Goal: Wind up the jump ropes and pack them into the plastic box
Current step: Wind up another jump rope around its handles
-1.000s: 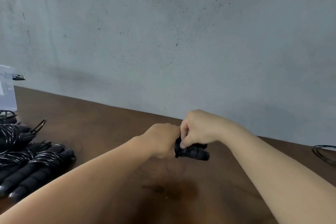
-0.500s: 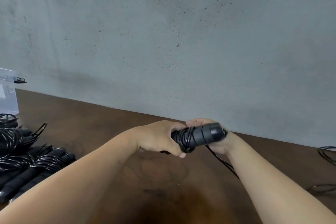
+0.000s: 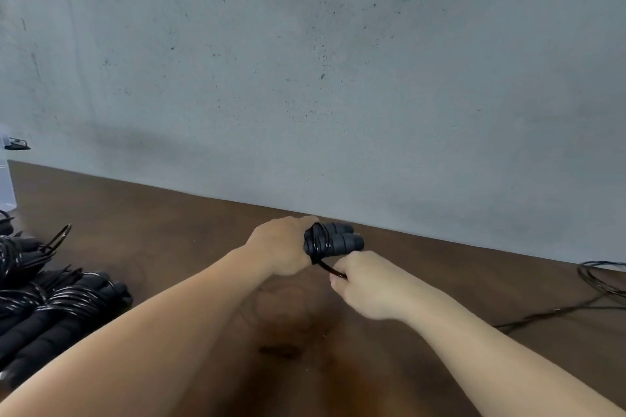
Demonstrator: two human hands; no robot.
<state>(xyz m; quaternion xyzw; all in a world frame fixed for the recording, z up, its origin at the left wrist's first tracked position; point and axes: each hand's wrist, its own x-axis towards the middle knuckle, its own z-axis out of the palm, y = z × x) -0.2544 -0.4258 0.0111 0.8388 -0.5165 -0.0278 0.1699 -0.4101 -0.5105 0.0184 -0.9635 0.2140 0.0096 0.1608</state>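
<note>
Mid-wind, frame centre: left hand (image 3: 283,245) clenched round handles (image 3: 333,240), right hand (image 3: 364,283) pinching cord (image 3: 327,266). Next: another taut loop round handles.

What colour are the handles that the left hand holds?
Black handles, gripped by the left hand; the head view shows them.

The plastic box (image 3: 6,176) was cut off at the left edge of the frame, as were the wound ropes (image 3: 50,308) at lower left. The handles (image 3: 333,240) were partly hidden by the left hand (image 3: 283,247). A loose cord (image 3: 603,281) was cut off at the right edge.
</note>
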